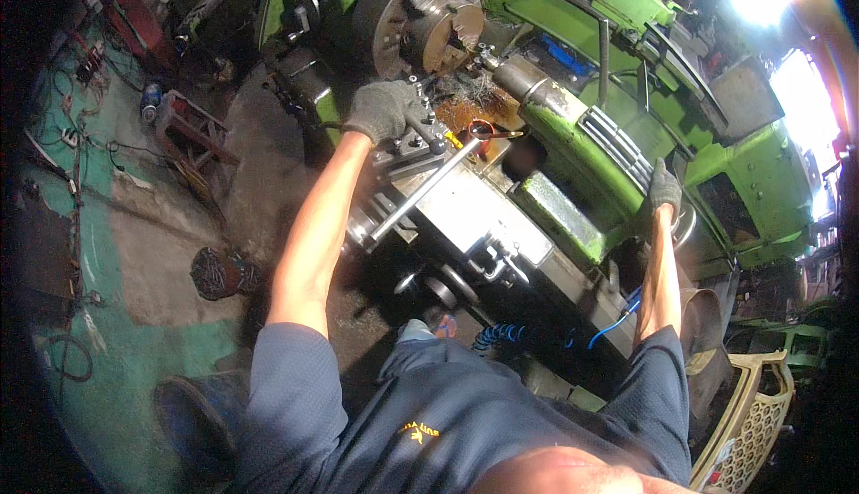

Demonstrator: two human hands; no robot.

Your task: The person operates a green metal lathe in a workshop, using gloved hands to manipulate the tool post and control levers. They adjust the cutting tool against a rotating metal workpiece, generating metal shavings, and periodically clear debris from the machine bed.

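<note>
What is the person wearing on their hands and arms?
Both hands wear grey knitted work gloves: the left hand and the right hand. The forearms are bare. Short dark blue sleeves cover the upper arms, part of a dark blue shirt with a small yellow mark on the front.

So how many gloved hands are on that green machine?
2. The left hand grips the tool post near the chuck. The right hand rests at the handwheel by the tailstock end. No other hands show.
</note>
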